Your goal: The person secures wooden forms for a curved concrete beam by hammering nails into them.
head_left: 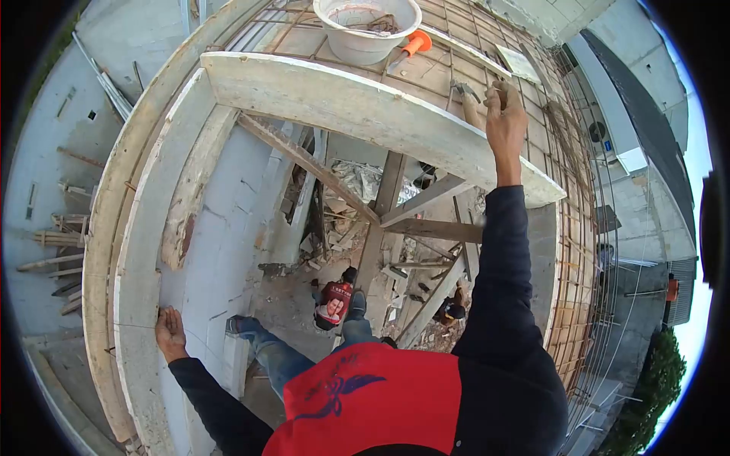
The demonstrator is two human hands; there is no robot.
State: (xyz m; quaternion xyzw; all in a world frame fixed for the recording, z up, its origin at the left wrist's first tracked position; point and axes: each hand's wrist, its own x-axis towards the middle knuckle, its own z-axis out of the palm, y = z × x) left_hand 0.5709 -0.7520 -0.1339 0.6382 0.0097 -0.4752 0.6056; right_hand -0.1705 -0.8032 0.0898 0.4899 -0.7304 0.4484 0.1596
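Observation:
My left hand [171, 333] is at the lower left, beside the upright formwork board [141, 304], its fingers raised and a little apart; a thin wire or string passes near it. My right hand [506, 118] reaches over the far board [365, 106], with fingers bent together at the tips; what they pinch is too small to make out. Just left of that hand lies a hammer [470, 110] on the rebar grid. Further left are an orange-handled tool [417, 43] and a white bucket [365, 45] with bits of metal inside.
Wooden braces [312, 163] cross the opening below me. My feet stand on narrow supports. Down on the ground are a person in a red shirt [333, 300], another person [454, 306] and rubble. A rebar mesh [570, 289] runs down the right side.

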